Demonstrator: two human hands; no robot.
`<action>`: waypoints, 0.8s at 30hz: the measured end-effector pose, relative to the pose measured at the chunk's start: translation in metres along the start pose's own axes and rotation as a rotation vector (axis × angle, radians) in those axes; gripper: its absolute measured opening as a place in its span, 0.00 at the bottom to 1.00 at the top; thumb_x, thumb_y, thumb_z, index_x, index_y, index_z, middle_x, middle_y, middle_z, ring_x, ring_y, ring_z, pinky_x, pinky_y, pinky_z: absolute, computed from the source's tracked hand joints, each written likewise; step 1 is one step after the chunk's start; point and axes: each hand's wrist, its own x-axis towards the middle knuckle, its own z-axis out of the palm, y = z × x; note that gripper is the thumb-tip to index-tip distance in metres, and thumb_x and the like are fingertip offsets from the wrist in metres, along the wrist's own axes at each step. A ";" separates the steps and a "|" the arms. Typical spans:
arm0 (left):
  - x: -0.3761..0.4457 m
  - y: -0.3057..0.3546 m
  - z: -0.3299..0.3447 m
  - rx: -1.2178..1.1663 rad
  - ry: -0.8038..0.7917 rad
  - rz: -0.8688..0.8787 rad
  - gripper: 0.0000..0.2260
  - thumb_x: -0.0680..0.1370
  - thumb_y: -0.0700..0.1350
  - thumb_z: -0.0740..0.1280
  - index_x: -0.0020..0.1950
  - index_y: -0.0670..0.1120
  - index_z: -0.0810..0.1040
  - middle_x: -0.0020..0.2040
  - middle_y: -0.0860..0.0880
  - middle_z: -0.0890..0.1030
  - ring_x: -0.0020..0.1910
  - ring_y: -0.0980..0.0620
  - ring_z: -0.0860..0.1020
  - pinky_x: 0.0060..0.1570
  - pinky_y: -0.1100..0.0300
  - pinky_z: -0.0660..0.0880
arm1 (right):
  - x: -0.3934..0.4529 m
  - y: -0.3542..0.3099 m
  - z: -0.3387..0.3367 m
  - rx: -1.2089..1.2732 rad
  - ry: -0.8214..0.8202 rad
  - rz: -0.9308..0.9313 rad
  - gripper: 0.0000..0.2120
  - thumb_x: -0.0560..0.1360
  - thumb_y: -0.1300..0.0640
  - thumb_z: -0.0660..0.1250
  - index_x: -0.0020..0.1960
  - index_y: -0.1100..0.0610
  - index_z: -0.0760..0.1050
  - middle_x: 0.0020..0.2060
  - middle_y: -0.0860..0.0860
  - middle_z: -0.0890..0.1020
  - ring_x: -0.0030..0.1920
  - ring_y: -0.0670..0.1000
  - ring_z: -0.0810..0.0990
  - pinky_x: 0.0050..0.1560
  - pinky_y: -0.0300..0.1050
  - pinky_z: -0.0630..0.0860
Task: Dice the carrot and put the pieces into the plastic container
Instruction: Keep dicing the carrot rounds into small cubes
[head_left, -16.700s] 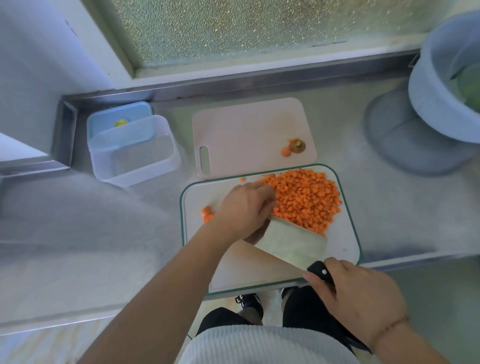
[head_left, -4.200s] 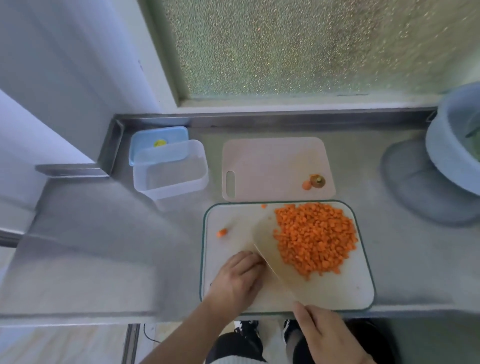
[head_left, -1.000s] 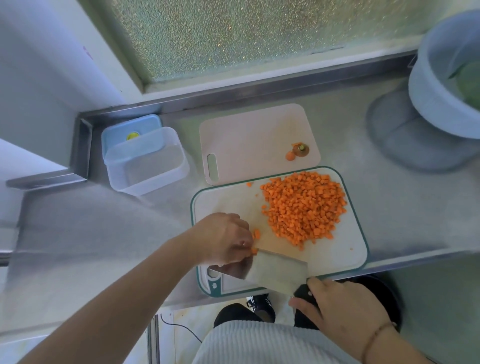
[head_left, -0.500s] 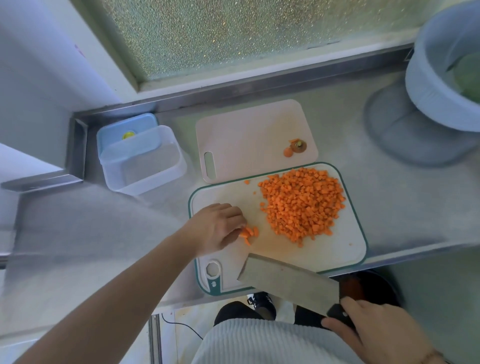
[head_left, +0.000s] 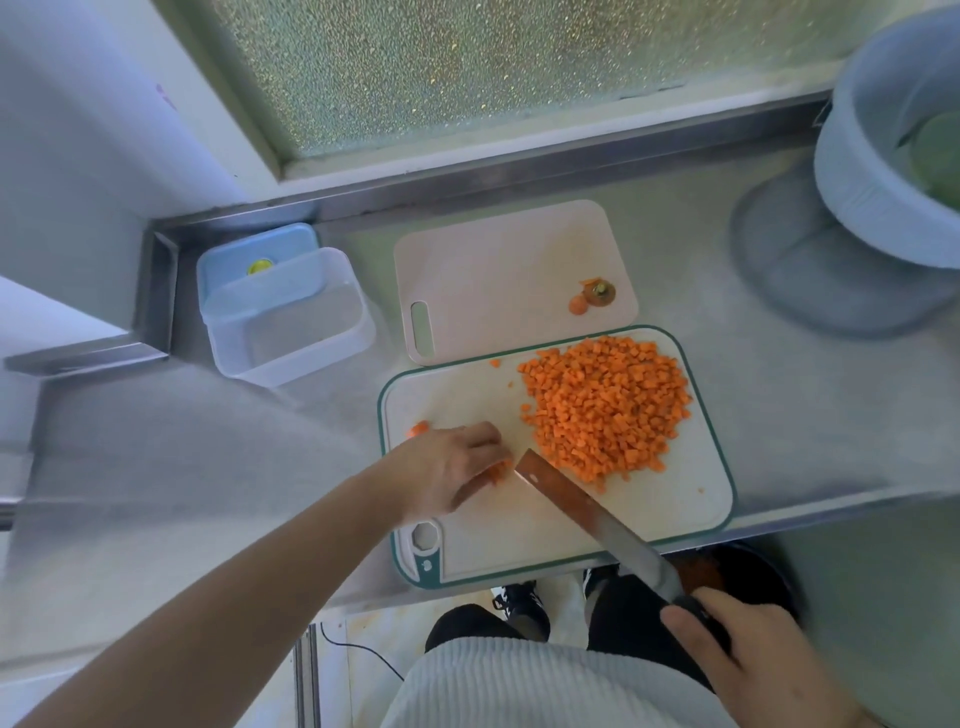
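Carrot bits (head_left: 500, 470) under left hand (head_left: 447, 470) fingertips

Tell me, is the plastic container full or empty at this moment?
Empty. The plastic container shows a bare bottom, and the diced carrot lies on the cutting board.

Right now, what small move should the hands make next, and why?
Probably bring the knife down on the carrot bits under the left hand. Its blade is next to those fingers, and the plastic container looks empty, so dicing seems unfinished.
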 end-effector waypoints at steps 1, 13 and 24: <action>-0.001 0.006 0.002 -0.041 0.023 -0.064 0.12 0.80 0.45 0.67 0.62 0.43 0.80 0.57 0.45 0.78 0.44 0.45 0.81 0.43 0.53 0.80 | 0.003 -0.005 0.004 0.066 -0.037 0.012 0.34 0.64 0.24 0.45 0.35 0.52 0.73 0.26 0.39 0.77 0.28 0.40 0.76 0.30 0.34 0.68; -0.001 0.057 0.038 -0.340 0.445 -0.660 0.11 0.67 0.44 0.79 0.46 0.44 0.84 0.41 0.51 0.79 0.35 0.50 0.77 0.39 0.57 0.78 | 0.033 -0.049 0.039 0.331 -0.148 -0.037 0.24 0.73 0.35 0.53 0.31 0.54 0.67 0.24 0.47 0.70 0.26 0.43 0.68 0.33 0.42 0.66; -0.020 0.044 0.052 -0.010 0.558 -0.235 0.11 0.77 0.48 0.73 0.55 0.41 0.83 0.55 0.45 0.81 0.51 0.44 0.79 0.53 0.53 0.78 | 0.026 -0.053 0.028 0.367 -0.173 -0.036 0.22 0.72 0.36 0.54 0.30 0.51 0.68 0.25 0.45 0.73 0.29 0.42 0.71 0.34 0.35 0.66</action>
